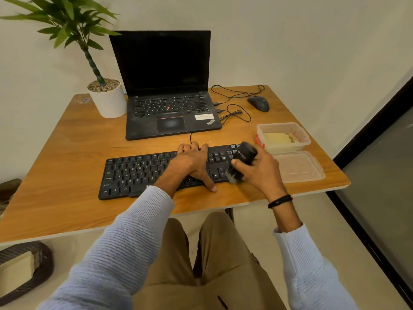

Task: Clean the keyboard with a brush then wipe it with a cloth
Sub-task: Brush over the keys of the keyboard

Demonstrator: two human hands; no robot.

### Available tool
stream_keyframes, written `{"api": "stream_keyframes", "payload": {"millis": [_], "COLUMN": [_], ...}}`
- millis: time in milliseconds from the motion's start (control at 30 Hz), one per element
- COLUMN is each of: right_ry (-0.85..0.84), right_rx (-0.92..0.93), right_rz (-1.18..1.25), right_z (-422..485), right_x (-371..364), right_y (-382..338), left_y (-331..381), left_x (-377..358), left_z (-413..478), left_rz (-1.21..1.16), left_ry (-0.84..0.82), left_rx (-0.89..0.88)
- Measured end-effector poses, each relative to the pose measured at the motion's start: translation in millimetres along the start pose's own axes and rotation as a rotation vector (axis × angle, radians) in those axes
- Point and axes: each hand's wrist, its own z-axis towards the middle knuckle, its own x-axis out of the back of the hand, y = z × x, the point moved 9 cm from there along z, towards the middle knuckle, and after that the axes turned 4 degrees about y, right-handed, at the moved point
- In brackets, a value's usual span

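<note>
The keyboard (134,175) is lying on the tabletop (67,153), just in front of the laptop (165,86), close to the person so both arms are reaching it with ease. The left hand (192,162) is lying flat across the keys, with the fingers reaching the far edge and the thumb at the near edge. Its grip is loose and is not closing around anything. It is most likely pressing down so the keyboard is not sliding while it is being brushed. The right hand (259,173) is wrapping its grip tight around a black brush (242,161). The brush is tipping down so the bristles are touching the keys near the arrows, at the right end. The brush looks blurry, so it is probably sweeping. Just to the right, a clear box (306,139) is sitting open with a yellow cloth (277,138) inside and its lid (299,166) beside it. The cloth is waiting there, near the right hand, for the wiping step, which is not starting yet.
</note>
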Motion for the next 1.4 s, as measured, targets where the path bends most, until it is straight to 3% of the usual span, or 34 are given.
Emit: {"api": "stream_keyframes", "payload": {"millis": [67,167,333,433,567,733,867,1000,1133,1267,1300,1400], "right_ry": [0.076,0.370,0.164,0.320,0.051,0.287,0.017,0.291,0.037,0.356,0.343,0.054], "right_rx": [0.011,0.000,0.087,0.040,0.128,0.057,0.087,0.021,0.104,0.011,0.015,0.052], "right_rz": [-0.068,-0.231,-0.160,-0.135,-0.098,-0.160,-0.057,-0.110,-0.031,-0.097,-0.105,-0.020], "right_z": [-3,-9,-9,-9,-14,-5,-9,-6,-14,-4,-3,-4], "right_x": [5,41,22,42,7,41,11,42,7,50,50,21], "right_y": [5,9,4,8,-3,5,3,17,7,19,19,11], "left_y": [3,-1,1,3,1,1,2,0,1,-1,-1,2], "left_x": [0,-2,-2,-1,-2,-1,-1,-1,1,1,0,2], "left_z": [2,3,4,3,4,3,4,5,4,4,4,3], "left_rz": [0.005,-0.018,-0.021,-0.009,-0.003,0.008,0.018,0.012,0.023,0.011,0.010,0.022], "left_ry": [0.004,0.007,-0.011,-0.020,-0.034,-0.042,-0.056,-0.055,-0.061,-0.059,-0.062,-0.077], "left_rx": [0.001,0.005,0.015,0.018,0.031,0.028,0.035,0.033,0.030,0.029,0.031,0.032]}}
